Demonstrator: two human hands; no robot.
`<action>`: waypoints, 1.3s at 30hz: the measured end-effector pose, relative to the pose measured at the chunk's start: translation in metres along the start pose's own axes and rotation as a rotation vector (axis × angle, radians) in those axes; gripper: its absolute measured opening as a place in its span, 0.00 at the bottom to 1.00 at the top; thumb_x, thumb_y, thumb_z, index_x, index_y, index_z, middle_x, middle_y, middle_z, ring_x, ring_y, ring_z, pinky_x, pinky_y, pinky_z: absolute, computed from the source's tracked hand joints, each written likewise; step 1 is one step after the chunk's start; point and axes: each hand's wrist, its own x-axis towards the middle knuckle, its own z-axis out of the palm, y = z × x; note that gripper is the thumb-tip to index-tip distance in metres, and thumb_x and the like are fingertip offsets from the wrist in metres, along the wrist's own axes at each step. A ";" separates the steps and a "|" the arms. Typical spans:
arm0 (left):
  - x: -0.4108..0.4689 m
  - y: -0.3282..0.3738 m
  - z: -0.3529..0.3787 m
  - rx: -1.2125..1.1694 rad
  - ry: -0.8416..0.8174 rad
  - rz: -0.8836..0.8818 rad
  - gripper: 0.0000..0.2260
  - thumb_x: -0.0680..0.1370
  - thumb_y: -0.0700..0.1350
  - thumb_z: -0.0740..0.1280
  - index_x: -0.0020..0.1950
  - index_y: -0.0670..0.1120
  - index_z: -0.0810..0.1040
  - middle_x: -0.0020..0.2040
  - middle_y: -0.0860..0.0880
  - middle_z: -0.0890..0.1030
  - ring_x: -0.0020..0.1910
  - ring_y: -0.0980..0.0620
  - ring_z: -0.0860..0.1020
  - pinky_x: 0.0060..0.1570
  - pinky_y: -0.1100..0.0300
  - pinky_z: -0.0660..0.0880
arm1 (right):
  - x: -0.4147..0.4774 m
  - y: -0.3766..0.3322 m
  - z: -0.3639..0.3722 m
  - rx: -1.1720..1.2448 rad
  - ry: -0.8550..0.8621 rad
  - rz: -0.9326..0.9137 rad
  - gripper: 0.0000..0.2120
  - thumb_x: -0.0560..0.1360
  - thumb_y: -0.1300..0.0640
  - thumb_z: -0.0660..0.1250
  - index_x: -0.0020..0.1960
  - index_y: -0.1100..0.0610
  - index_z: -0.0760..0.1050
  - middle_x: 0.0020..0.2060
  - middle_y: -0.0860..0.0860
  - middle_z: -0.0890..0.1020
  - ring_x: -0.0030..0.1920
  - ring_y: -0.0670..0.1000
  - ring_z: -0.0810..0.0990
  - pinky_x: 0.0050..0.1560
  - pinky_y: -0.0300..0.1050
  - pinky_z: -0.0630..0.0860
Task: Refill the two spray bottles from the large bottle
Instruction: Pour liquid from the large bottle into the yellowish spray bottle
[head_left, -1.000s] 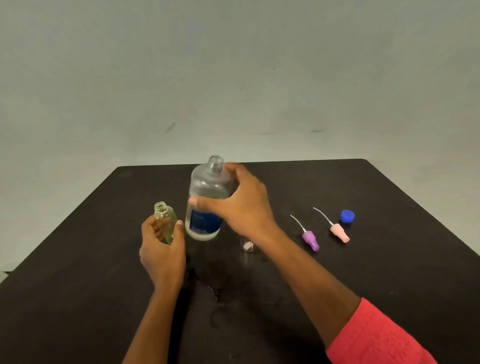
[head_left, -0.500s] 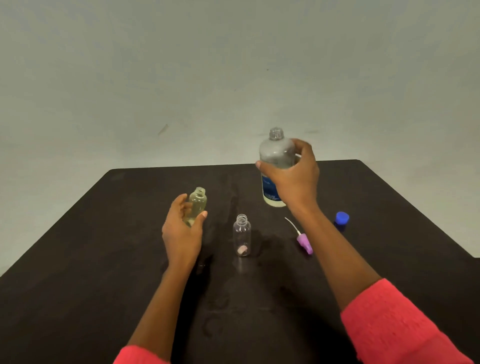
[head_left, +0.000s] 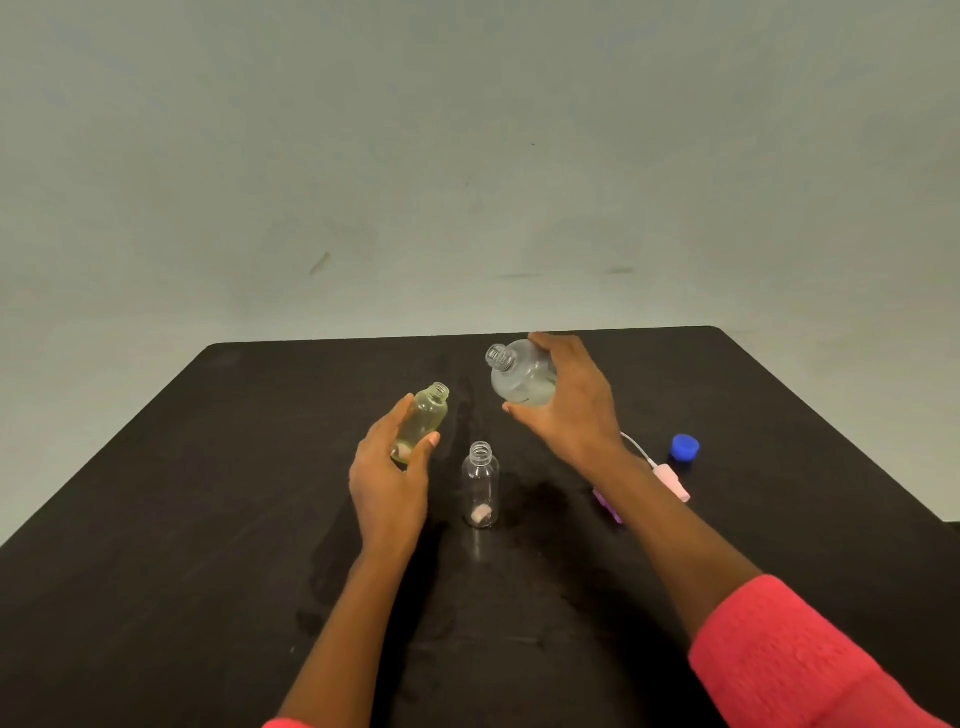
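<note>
My left hand (head_left: 389, 478) holds a small uncapped spray bottle (head_left: 423, 418) with yellowish liquid, tilted slightly to the right above the table. My right hand (head_left: 569, 405) grips the large clear bottle (head_left: 519, 376), uncapped and leaning left so its open neck points toward the small bottle. A gap separates the two mouths. A second small clear spray bottle (head_left: 482, 491) stands upright and uncapped on the table between my hands, with something pinkish at its bottom.
On the black table (head_left: 208, 519), right of my right forearm, lie a pink spray pump (head_left: 670, 478) with its white tube, a purple pump (head_left: 608, 506) mostly hidden by my arm, and a blue cap (head_left: 684, 448). Wet smears mark the table centre.
My right hand brought the large bottle back leftward and lower, tipping its neck toward the small bottle. My left hand tilted the yellowish bottle a little to the right.
</note>
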 end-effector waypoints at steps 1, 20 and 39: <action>0.001 0.000 -0.001 0.006 0.003 0.011 0.21 0.74 0.41 0.71 0.65 0.54 0.75 0.59 0.55 0.78 0.58 0.56 0.75 0.60 0.56 0.73 | 0.001 -0.001 0.001 -0.019 -0.022 -0.028 0.35 0.59 0.56 0.80 0.63 0.55 0.70 0.55 0.50 0.76 0.52 0.52 0.76 0.50 0.47 0.75; 0.002 0.008 -0.003 0.008 0.020 0.109 0.22 0.73 0.42 0.72 0.65 0.56 0.74 0.57 0.55 0.77 0.56 0.57 0.73 0.54 0.59 0.73 | 0.011 -0.018 0.004 -0.147 -0.145 -0.219 0.34 0.62 0.57 0.77 0.66 0.55 0.69 0.58 0.51 0.74 0.57 0.53 0.74 0.49 0.52 0.77; 0.002 0.005 -0.003 0.027 0.023 0.130 0.22 0.73 0.41 0.72 0.65 0.54 0.75 0.57 0.55 0.77 0.56 0.55 0.74 0.54 0.54 0.75 | 0.009 -0.020 0.001 -0.209 -0.139 -0.271 0.35 0.61 0.61 0.78 0.65 0.56 0.70 0.58 0.54 0.74 0.56 0.55 0.74 0.50 0.48 0.74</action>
